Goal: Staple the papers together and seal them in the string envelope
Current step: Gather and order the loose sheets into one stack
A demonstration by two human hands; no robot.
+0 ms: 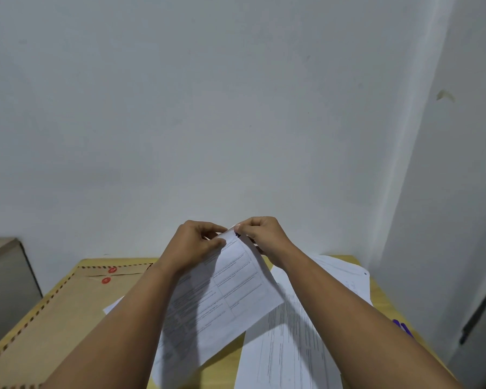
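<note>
Brown envelope (54, 318), red discs (106, 280)

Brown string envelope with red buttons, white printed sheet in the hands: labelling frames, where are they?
Brown string envelope (68, 310), head view, bare front panel.
White printed sheet (230, 293), head view, printed table area.

Purple object (403, 328), perhaps stapler, mostly behind right forearm.

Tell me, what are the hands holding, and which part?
Both hold the printed papers by their top corner: the left hand pinches it from one side, the right hand from the other, lifting them above the table.
</note>
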